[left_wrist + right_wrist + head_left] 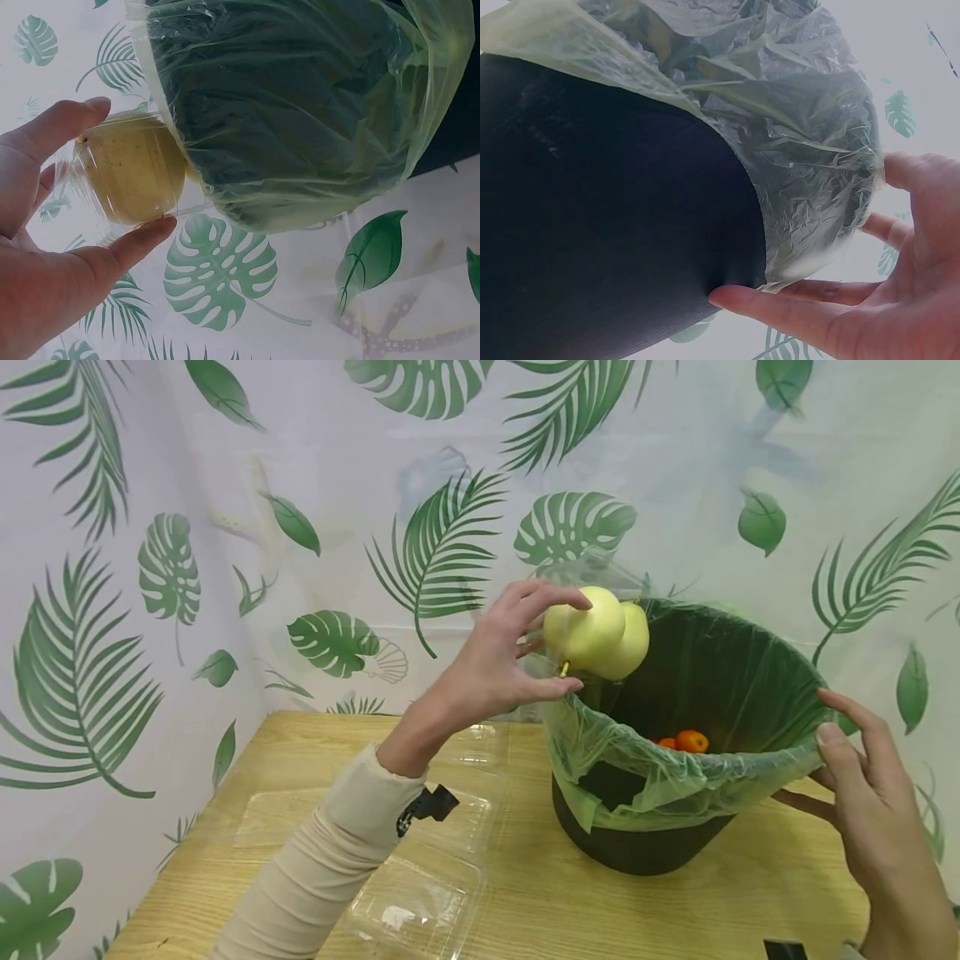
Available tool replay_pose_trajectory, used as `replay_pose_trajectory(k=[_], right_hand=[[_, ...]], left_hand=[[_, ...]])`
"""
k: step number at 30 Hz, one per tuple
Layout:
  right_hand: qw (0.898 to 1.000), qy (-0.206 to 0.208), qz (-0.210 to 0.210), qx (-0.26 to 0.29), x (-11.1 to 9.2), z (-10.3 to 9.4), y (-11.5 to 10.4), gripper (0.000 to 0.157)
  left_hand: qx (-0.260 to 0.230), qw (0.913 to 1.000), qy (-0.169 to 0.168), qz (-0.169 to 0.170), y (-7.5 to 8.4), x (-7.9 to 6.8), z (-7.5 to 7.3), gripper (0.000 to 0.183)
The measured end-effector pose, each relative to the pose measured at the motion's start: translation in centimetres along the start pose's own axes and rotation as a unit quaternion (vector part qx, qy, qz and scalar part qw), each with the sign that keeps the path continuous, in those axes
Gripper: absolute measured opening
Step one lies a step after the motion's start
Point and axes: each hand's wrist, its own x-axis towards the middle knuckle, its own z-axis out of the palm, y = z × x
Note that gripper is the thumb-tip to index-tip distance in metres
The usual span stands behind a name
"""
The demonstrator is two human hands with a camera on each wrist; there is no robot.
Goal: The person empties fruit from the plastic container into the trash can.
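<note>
My left hand (pixel 498 652) grips a clear plastic box (pixel 193 208) holding yellow-green pears (pixel 581 631), one with its stem showing. It tilts over the left rim of a black bin (pixel 645 847), and the pears overlap the bin's mouth in the head view. A thin green bag (pixel 667 785) lines the bin and folds down over its rim. Small orange-red fruits (pixel 692 742) lie inside, low in the bin. At the right side, my right hand (pixel 877 785) holds the bin's rim through the bag, with fingers (pixel 795 307) against the wall in the right wrist view.
The bin stands tilted on a wood-grain table (pixel 525 902). Clear plastic boxes (pixel 420 893) lie to its left, partly behind my left sleeve (pixel 322 852). A white sheet (pixel 337 468) with green leaf prints hangs behind and at the left.
</note>
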Motion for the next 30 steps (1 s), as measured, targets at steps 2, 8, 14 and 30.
replay_pose_trajectory(k=[2, 8, 14, 30], right_hand=[[1.000, -0.005, -0.003, 0.007, 0.0, 0.0, -0.1, 0.049], [1.000, -0.010, -0.009, 0.027, 0.0, 0.0, -0.3, 0.049], [1.000, -0.009, -0.007, 0.028, -0.1, 0.1, -0.3, 0.049], [1.000, -0.015, -0.008, 0.020, -0.1, -0.1, -0.4, 0.049]], left_hand=[[0.005, 1.0000, 0.002, 0.002, 0.0, -0.1, 0.0, 0.063], [0.039, 0.9991, 0.002, 0.019, -1.5, 0.4, 0.4, 0.064], [0.149, 0.9876, -0.010, 0.049, -3.6, 1.0, 0.9, 0.066], [0.266, 0.9611, -0.029, 0.066, -3.5, 1.4, 2.0, 0.071]])
